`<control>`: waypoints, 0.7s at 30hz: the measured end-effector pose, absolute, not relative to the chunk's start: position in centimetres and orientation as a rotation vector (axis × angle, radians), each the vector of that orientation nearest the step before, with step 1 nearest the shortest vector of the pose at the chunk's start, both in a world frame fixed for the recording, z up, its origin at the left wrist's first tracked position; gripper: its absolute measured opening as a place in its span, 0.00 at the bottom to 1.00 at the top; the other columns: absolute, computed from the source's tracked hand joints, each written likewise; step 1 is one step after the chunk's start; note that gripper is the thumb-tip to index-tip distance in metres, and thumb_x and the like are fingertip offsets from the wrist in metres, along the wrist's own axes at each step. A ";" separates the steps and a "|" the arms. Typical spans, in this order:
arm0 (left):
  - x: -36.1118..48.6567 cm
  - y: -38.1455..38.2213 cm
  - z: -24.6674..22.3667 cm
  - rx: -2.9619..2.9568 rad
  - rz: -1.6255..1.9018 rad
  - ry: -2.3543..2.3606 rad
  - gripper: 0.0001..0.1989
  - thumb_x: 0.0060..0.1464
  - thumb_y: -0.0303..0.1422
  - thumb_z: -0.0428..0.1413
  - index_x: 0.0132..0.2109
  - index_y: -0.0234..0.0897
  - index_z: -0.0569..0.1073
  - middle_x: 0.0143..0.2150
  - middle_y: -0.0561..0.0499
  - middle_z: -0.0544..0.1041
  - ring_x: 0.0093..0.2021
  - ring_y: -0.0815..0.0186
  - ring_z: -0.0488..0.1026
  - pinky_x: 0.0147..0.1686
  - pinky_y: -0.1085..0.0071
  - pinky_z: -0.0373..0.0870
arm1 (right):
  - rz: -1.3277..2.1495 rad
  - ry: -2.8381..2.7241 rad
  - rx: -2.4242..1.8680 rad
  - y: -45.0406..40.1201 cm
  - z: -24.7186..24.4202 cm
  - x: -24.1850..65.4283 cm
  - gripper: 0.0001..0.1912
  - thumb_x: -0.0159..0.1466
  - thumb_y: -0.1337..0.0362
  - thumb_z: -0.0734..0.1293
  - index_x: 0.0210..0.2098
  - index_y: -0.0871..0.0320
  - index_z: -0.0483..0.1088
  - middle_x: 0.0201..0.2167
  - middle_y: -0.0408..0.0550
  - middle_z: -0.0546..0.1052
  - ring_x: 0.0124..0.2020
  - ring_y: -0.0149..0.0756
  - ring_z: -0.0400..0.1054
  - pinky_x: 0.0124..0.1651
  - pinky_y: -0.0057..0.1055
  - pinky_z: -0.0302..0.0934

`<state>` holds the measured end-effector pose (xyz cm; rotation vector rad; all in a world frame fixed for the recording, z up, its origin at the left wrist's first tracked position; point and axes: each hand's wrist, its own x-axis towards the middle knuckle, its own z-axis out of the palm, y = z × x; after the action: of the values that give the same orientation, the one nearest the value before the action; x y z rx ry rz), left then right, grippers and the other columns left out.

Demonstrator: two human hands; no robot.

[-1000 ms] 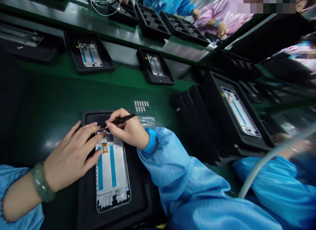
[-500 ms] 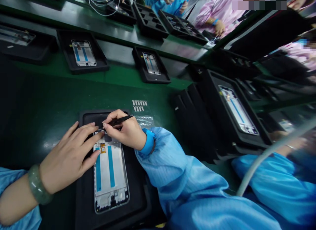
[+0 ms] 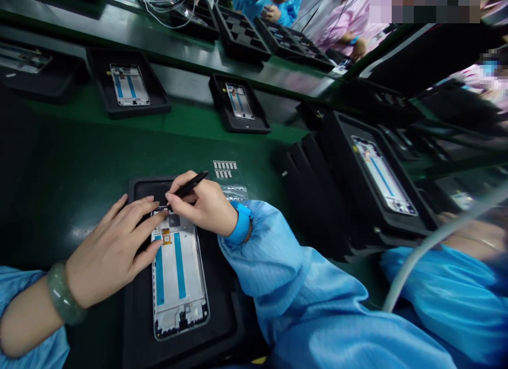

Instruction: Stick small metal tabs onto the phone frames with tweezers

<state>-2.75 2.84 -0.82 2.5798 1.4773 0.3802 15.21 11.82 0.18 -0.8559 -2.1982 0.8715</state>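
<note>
A phone frame [image 3: 193, 274] with two blue strips and a small orange flex cable [image 3: 166, 236] lies in a black foam tray [image 3: 222, 316] in front of me. My left hand [image 3: 115, 242] rests with spread fingers on the frame's upper left edge, its fingertips touching near the top. In my right hand [image 3: 202, 202], black tweezers [image 3: 192, 184] are pinched between thumb and fingers, pointing down at the frame's top edge. Their tips are hidden behind my fingers. Just beyond that hand, a clear sheet with small white stickers [image 3: 224, 165] lies on the green mat.
Two black trays holding phone frames [image 3: 130, 84] [image 3: 240, 101] stand across the bench, with another at the far left. A stack of black trays [image 3: 329, 200] rises on the right, a phone frame on top. A grey hose [image 3: 444, 237] and a co-worker's blue sleeve [image 3: 448, 300] are at right.
My right hand has tilted the tweezers more upright, their rear end swinging left and up. My left hand stays in place on the frame.
</note>
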 end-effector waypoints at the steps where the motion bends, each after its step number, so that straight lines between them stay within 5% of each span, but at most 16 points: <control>1: -2.8 2.8 -0.8 2.587 0.366 1.477 0.23 0.57 0.38 0.47 0.59 0.39 0.59 0.57 0.43 0.64 0.60 0.56 0.58 0.59 0.49 0.53 | 0.901 -2.152 -0.879 11.8 0.1 15.5 0.04 0.59 0.65 0.64 0.33 0.59 0.64 0.28 0.42 0.71 0.27 0.25 0.67 0.30 0.21 0.63; 21: -2.7 2.9 -0.9 2.583 0.361 1.471 0.23 0.58 0.40 0.46 0.59 0.41 0.59 0.56 0.44 0.65 0.59 0.57 0.59 0.59 0.49 0.53 | 0.763 -2.160 -0.903 11.1 -0.2 16.0 0.07 0.60 0.61 0.65 0.33 0.59 0.67 0.29 0.44 0.73 0.30 0.28 0.69 0.34 0.24 0.63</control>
<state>-2.66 2.93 -0.85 2.5834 1.4714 0.3611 15.95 11.09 -0.22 -0.9026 -2.1601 0.7628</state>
